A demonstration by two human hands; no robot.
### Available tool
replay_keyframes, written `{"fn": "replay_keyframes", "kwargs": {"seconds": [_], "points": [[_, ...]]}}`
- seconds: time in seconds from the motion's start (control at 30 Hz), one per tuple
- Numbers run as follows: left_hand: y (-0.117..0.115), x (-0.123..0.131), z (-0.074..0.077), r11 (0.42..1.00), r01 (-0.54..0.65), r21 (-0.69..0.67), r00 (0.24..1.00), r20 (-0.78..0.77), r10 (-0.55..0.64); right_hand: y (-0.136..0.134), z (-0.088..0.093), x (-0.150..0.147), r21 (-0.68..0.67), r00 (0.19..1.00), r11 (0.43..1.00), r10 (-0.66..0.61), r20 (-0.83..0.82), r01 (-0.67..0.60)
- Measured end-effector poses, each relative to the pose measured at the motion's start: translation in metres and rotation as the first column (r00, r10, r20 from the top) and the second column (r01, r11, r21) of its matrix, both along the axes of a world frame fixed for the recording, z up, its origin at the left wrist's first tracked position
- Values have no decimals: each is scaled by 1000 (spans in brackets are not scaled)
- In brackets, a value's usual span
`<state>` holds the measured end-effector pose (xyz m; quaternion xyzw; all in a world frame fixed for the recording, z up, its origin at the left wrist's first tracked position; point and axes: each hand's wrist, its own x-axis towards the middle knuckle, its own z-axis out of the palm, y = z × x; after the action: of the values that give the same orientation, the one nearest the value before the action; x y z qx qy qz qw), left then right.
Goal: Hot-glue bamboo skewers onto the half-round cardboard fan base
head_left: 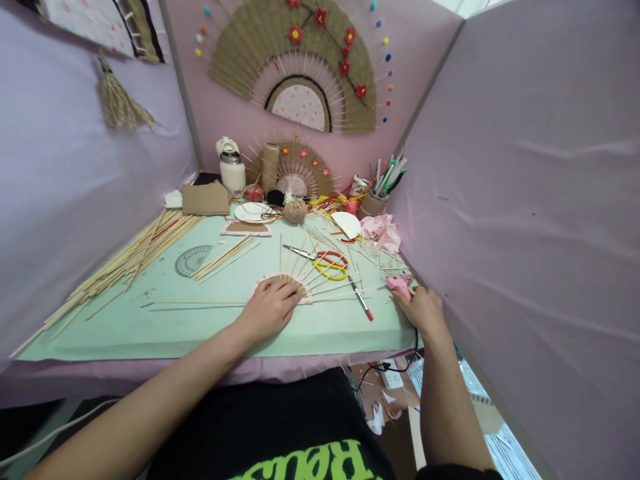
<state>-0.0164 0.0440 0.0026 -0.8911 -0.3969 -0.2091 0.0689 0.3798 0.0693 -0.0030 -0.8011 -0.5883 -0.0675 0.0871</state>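
My left hand [270,308] lies flat, fingers spread, on a small half-round fan base [281,283] with thin wooden sticks fanning out from it on the green mat [165,320]. My right hand [421,308] is closed round a pink tool [400,284] at the mat's right edge; a black cord drops from it over the table front. A red pen [362,299] lies between the two hands. Scissors with red and yellow handles [327,261] sit just beyond the fan base.
A long bundle of sticks [120,263] runs along the left. Twine ball [295,211], cardboard [205,199], white bottle [231,167], pen cup [375,200] and pink paper [383,230] crowd the back. Fabric partitions enclose left, back and right. A power strip [391,375] lies on the floor.
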Motion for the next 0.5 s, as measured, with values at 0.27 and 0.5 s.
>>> {"fn": "replay_keyframes", "kwargs": {"seconds": [0.27,0.5], "points": [[0,0,0,1000,-10,-1,1000,-2,10,4,9,-9,-12,992,999,-47,-117,46],[-2,0,-2,1000,14,6,997,72,-15,-20,26,-5,260,930,963,37,-366,65]]}}
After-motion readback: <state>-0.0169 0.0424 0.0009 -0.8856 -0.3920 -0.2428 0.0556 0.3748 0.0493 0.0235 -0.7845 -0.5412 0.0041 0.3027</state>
